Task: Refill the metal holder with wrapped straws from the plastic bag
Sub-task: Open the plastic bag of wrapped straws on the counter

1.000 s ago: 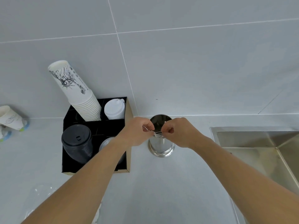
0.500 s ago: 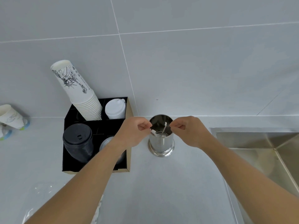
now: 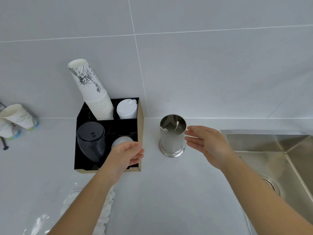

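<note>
The holder [image 3: 172, 135] stands upright near the back edge of the surface [image 3: 169, 192], between the black cup box [image 3: 108, 138] and the sink [image 3: 271, 160]. It looks almost empty. Only 2 or 3 wrapped straws [image 3: 176, 127] lean inside it.

The right hand [image 3: 205, 144] is just beside the holder, fingers spread and holding nothing. It is hard to tell if a fingertip touches the metal. The left hand [image 3: 126, 154] is in front of the box, its fingers loosely curled with nothing in its grip.

The bag [image 3: 71, 206] lies at the front left of the surface, partly under the left arm. White wrapped straws [image 3: 106, 209] show at its open end.

The bag looks thin, soft and slippery, so it will likely sag and slide when pulled. The straws look light and bendy in their paper wraps. It would be best to take a bunch around the middle, not too tight, so none bend or tear. The holder looks stiff and steady on its wide base, but a hard bump could tip it.
</note>
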Demonstrator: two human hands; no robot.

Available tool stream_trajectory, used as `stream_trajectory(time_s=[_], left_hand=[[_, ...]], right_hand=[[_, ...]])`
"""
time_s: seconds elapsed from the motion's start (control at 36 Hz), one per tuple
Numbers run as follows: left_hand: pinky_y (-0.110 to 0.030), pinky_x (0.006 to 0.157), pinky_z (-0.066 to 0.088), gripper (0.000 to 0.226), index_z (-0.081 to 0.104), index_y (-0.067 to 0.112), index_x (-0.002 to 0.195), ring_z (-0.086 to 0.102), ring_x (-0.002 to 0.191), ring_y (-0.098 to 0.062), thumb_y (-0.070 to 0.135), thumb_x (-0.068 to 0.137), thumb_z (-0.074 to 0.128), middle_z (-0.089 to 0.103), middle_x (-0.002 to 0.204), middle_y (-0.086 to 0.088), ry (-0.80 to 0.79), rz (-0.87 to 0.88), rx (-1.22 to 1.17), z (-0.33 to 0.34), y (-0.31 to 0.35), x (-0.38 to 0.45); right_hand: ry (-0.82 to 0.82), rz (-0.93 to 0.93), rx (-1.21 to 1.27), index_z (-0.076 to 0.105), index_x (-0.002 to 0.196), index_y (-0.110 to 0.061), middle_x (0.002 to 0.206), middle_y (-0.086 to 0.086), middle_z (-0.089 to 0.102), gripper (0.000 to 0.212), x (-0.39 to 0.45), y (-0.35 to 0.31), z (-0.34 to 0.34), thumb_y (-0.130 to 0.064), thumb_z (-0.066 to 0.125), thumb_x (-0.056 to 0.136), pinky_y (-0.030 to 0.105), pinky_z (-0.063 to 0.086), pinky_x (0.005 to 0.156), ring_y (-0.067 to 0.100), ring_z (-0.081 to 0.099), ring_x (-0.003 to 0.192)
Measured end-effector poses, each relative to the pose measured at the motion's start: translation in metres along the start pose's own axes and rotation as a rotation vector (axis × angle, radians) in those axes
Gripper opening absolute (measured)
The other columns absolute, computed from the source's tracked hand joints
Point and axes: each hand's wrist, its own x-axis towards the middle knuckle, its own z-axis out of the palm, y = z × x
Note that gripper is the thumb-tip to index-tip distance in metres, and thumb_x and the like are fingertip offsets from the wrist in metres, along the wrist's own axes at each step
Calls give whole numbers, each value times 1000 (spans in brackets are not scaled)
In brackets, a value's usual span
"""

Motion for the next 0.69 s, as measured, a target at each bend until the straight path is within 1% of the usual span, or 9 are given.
stream_trajectory(time_s=[0.06, 0.17, 0.22, 0.31, 0.44, 0.61, 0.69], left_hand=[[-32, 75, 57, 16, 73, 10, 102, 74, 90, -24, 19, 92, 65, 77, 95, -9, 26, -46, -78, -17, -13, -13], [-35, 76, 56, 18, 73, 14, 103, 74, 91, -24, 22, 93, 62, 77, 98, -10, 59, -118, -197, -44, -32, -30], [-34, 75, 56, 18, 72, 14, 104, 74, 90, -23, 23, 94, 60, 77, 98, -10, 90, -147, -240, -57, -40, -37], [-31, 69, 58, 19, 71, 13, 104, 74, 88, -22, 24, 93, 62, 77, 96, -9, 148, -183, -281, -82, -53, -49], [-31, 68, 58, 18, 74, 13, 102, 75, 88, -23, 25, 91, 66, 78, 96, -8, 250, -240, -297, -136, -76, -71], [-33, 70, 57, 16, 75, 14, 98, 74, 82, -22, 24, 89, 68, 77, 92, -8, 312, -280, -333, -204, -94, -87], [-32, 68, 57, 14, 74, 13, 97, 74, 78, -21, 23, 88, 68, 77, 89, -7, 320, -299, -347, -236, -101, -90]], right_hand=[[-1, 57, 72, 75, 100, -8, 103, 11, 77, 18, -6, 10, 6, -21, 65, 92, 32, 60, 75, 27, 74, 94], [-4, 140, 176, 78, 95, -9, 104, 12, 77, 20, -15, 29, 18, -23, 65, 90, 34, 61, 73, 29, 74, 96], [-3, 170, 202, 75, 102, -6, 106, 13, 76, 23, -18, 39, 24, -22, 62, 92, 36, 58, 78, 28, 74, 97], [-9, 227, 210, 70, 109, -4, 106, 13, 76, 25, -24, 56, 40, -22, 60, 94, 38, 55, 82, 28, 74, 96], [-10, 327, 193, 69, 110, -3, 106, 14, 76, 25, -32, 89, 69, -19, 60, 94, 38, 55, 80, 28, 74, 96], [29, 416, 187, 68, 111, -2, 105, 14, 76, 28, -43, 125, 110, -24, 61, 95, 38, 55, 79, 27, 74, 94], [57, 443, 183, 67, 111, -2, 103, 13, 77, 28, -51, 143, 131, -23, 60, 95, 38, 55, 79, 27, 75, 92]])
